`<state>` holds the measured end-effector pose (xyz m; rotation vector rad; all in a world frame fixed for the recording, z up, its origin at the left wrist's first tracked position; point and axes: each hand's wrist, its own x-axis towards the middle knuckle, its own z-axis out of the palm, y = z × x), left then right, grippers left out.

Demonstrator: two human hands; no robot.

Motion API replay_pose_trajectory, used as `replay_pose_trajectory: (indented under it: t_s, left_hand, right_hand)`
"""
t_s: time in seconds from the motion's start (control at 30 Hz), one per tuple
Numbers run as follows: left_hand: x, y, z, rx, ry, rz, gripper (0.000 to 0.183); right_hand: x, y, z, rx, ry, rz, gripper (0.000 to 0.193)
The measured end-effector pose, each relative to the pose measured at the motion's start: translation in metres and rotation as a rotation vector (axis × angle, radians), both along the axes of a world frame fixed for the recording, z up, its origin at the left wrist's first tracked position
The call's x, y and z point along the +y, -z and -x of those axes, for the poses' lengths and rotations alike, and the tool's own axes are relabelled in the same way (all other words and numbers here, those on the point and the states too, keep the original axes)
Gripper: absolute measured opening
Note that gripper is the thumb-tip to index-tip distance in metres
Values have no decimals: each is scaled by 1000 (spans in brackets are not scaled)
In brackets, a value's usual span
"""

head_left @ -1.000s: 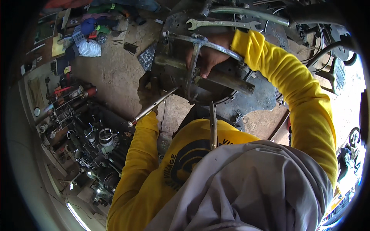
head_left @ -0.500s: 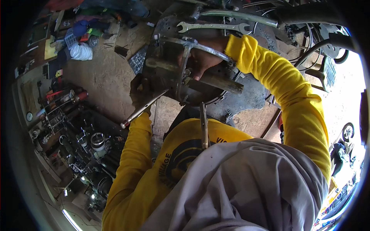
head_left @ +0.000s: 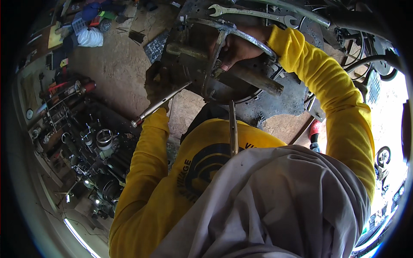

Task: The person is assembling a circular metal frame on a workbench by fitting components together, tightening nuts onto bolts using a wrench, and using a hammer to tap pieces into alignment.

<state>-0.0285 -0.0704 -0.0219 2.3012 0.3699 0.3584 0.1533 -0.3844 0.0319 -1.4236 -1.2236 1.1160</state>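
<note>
My right hand point(head_left: 241, 46) reaches under the curved bar of a round metal frame point(head_left: 222, 26). Its thumb is bent against a small bolt-like fitting point(head_left: 218, 73) beside the upright bar; the other fingers are partly hidden. Below that hand lies a thick metal pipe point(head_left: 258, 81). My left hand point(head_left: 157, 82) is in deep shadow at the frame's left side, fingers curled; what they hold cannot be made out. A metal rod with a splined end point(head_left: 160, 103) slants across in front of the left wrist. Another slim rod point(head_left: 233, 129) juts toward my chest.
An open-ended wrench point(head_left: 254, 15) lies on the dark metal plate beyond my right hand. Black machinery point(head_left: 103, 150) stands at the left. Cables and hoses point(head_left: 365, 60) crowd the far right. A white bag point(head_left: 90, 37) sits on the floor, and a red shoe point(head_left: 315, 127) shows at the right.
The view has shifted, so the frame, wrench and right hand appear farther right and higher. A red shoe has come more into sight. Both hands stay at about the same spots on the frame.
</note>
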Motion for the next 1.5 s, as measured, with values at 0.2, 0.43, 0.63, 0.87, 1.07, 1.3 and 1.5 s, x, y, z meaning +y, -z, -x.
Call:
replay_pose_trajectory:
  t_s: [0.2, 0.43, 0.63, 0.87, 1.07, 1.3, 1.5]
  left_hand:
    - [-8, -7, -5, -19, -5, -18, 43]
    - [-8, -5, -3, -41, -17, 48, 38]
    - [-9, -6, -3, -5, -41, 11, 37]
    - [0, -13, -10, 115, 86, -216, 40]
    - [-1, -5, -6, 45, 24, -92, 40]
    - [-1, -4, -7, 6, 31, -149, 38]
    - [-10, -7, -5, 15, -47, -39, 34]
  right_hand:
    - [-1, -9, -5, 31, 10, 115, 38]
    - [-3, -4, 0, -156, 86, 33, 43]
    - [-6, 0, -1, 151, 58, 4, 52]
    - [-4, 9, 2, -253, 91, -93, 42]
    - [1, 8, -2, 29, -22, -93, 33]
    - [-7, -6, 3, -200, 109, -177, 34]
    - [0, 16, -3, -215, 89, -50, 48]
